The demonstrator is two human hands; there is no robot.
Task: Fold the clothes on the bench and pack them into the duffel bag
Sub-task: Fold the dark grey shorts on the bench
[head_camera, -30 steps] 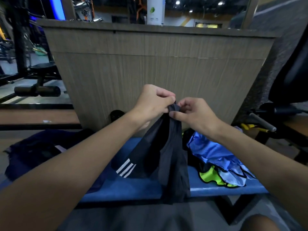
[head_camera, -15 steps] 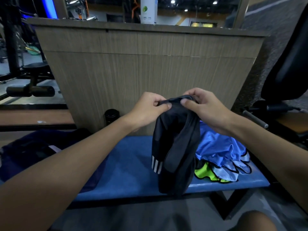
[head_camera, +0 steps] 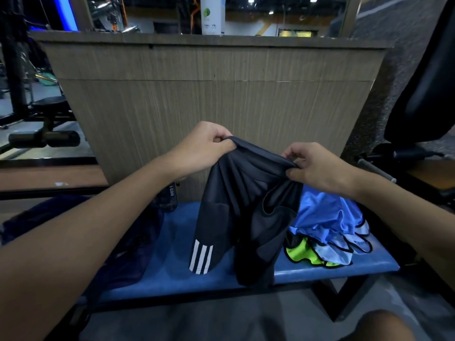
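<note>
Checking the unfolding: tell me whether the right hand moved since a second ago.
Yes. The right hand moved rightward, nearer the right edge of the wooden partition and apart from the left hand, spreading the black shorts.

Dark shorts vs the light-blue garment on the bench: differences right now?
The dark shorts hang by the waistband, pinched by the left hand and right hand; the light-blue garment lies crumpled on the bench, untouched.
The dark shorts are plain dark with three white stripes at one leg hem; the light-blue garment is shiny, with black-edged pale trim.
Shared: neither is folded yet.
</note>
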